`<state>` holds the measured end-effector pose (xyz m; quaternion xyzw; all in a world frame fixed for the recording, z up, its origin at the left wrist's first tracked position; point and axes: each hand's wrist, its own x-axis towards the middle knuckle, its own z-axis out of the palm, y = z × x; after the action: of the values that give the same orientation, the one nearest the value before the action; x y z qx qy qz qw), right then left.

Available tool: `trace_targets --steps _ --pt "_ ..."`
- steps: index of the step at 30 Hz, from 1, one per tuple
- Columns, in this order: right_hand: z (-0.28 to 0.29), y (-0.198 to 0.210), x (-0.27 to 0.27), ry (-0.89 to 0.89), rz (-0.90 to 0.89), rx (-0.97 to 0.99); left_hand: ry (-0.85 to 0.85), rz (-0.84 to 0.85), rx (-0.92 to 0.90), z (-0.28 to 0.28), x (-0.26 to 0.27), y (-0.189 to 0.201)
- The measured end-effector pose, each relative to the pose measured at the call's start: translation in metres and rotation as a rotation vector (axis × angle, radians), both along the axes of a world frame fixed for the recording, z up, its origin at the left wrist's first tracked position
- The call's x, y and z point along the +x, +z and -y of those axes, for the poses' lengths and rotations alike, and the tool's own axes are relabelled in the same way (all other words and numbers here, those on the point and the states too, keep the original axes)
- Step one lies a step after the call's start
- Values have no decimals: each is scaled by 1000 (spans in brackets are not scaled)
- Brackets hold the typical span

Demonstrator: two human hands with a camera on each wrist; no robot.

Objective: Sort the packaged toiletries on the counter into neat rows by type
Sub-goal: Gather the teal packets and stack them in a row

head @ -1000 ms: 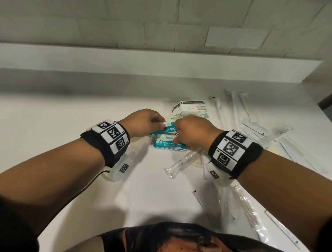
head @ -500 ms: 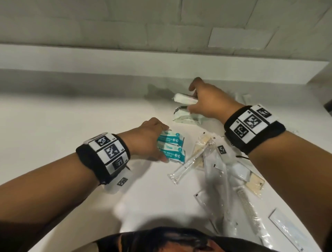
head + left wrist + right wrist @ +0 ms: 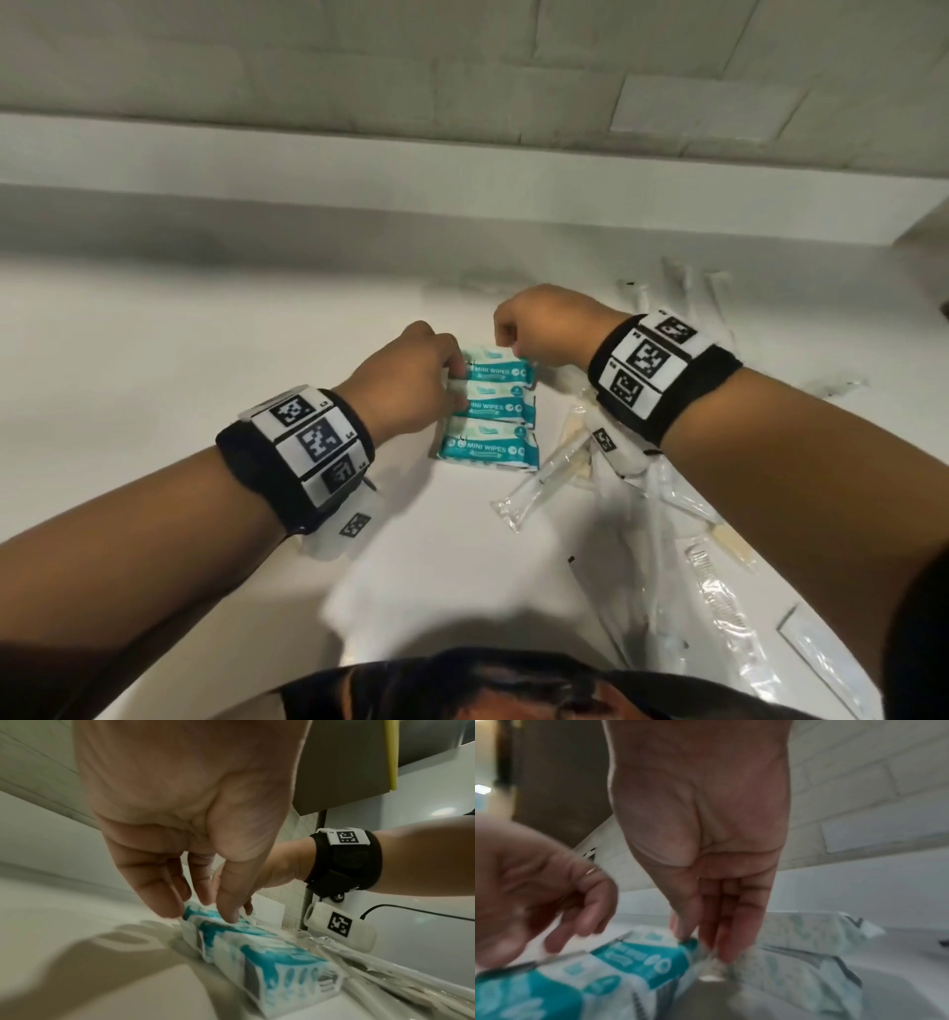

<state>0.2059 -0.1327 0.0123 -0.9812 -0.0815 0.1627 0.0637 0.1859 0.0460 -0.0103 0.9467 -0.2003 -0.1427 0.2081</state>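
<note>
Three teal mini wipes packs lie in a column on the white counter (image 3: 205,360): far pack (image 3: 500,369), middle pack (image 3: 495,405), near pack (image 3: 490,447). My right hand (image 3: 515,351) pinches the crinkled right end seal of the far pack (image 3: 639,961) between thumb and fingers (image 3: 729,939). My left hand (image 3: 453,384) rests its fingertips (image 3: 228,914) on the left ends of the far and middle packs (image 3: 257,949), fingers fairly straight. Pale green patterned packs (image 3: 805,931) lie just right of my right hand, hidden in the head view.
A clear-wrapped toothbrush (image 3: 539,488) lies diagonally just right of the near pack. More clear-wrapped items (image 3: 719,591) and a flat sachet (image 3: 821,647) crowd the counter's right side. A few thin packets (image 3: 683,280) lie at the back right. A raised ledge (image 3: 359,169) runs along the back.
My right hand reached to the pile at the back, took a wipes pack and brought it to the far end of the column. The column grew from two packs to three.
</note>
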Motion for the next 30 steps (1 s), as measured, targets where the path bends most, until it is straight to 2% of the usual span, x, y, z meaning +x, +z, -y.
trace_targets --steps 4,6,7,11,13,15,17,18,20,21,23,27,30 --pt "18 13 7 -124 170 164 -69 66 -31 8 6 8" --pt "35 23 15 -201 269 142 -125 69 12 15 10 8" --pt "43 25 16 -229 258 102 -150 64 44 19 11 8" --pt "55 11 7 -214 -57 -45 -207 85 134 30 12 1" --pt "57 2 4 -214 -17 -80 -220 115 144 31 11 -1" --pt "59 2 6 -214 104 -72 -228 126 138 29 11 -3" --pt "52 9 10 -254 167 101 -233 121 136 27 13 -3" --pt "45 12 11 -284 139 240 -237 122 137 27 14 -3" --pt "30 13 11 -305 -28 448 -246 128 148 26 15 -3" --pt "24 10 11 -287 -101 458 -252 127 155 26 16 -3" --pt "21 5 14 -236 -167 372 -273 130 166 24 15 -2" --pt "25 4 22 -154 -125 230 -285 154 153 21 12 -2" --pt "22 3 25 -71 -169 84 -276 154 141 21 11 -4"
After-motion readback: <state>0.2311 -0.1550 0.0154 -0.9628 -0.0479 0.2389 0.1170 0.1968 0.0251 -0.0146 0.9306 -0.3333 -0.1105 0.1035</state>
